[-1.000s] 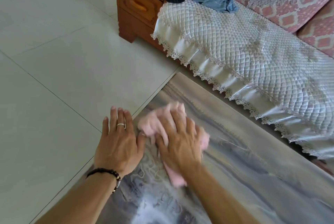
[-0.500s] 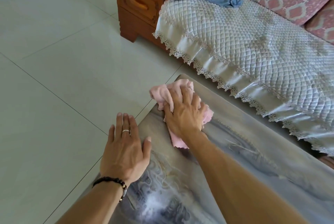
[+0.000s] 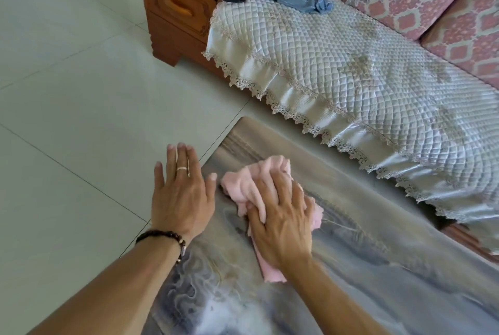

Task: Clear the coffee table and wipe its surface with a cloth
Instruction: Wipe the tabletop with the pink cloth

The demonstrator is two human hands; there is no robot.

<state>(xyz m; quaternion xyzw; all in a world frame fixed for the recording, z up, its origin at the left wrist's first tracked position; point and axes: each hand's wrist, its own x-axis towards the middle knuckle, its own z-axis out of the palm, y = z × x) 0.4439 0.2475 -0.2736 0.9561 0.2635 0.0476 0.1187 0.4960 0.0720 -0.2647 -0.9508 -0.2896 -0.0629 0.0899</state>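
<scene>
Where the head view looks down, the coffee table [image 3: 364, 267] presents a glossy, flat top printed in grey swirls and streaks, with one rounded corner toward the tiled floor [image 3: 81, 105]. On that top, near the corner, lies the cloth [image 3: 243, 186], a soft pink crumpled towelling piece with a tail trailing under the wrist. Right hand [image 3: 280, 216] lies palm-down on the cloth, fingers bent and gripping bunched folds of it. Left hand [image 3: 181, 197] is flat, fingers straight and close together, holding nothing, its palm at the table's edge and fingertips out over the floor; it bears a plain ring, and a dark beaded bracelet [image 3: 164, 238] circles the wrist. Beyond the table: a quilted, lace-trimmed sofa cover [image 3: 351, 64], pink patterned cushions [image 3: 432, 5], and a carved wooden cabinet [image 3: 178, 8]. No legible writing anywhere
</scene>
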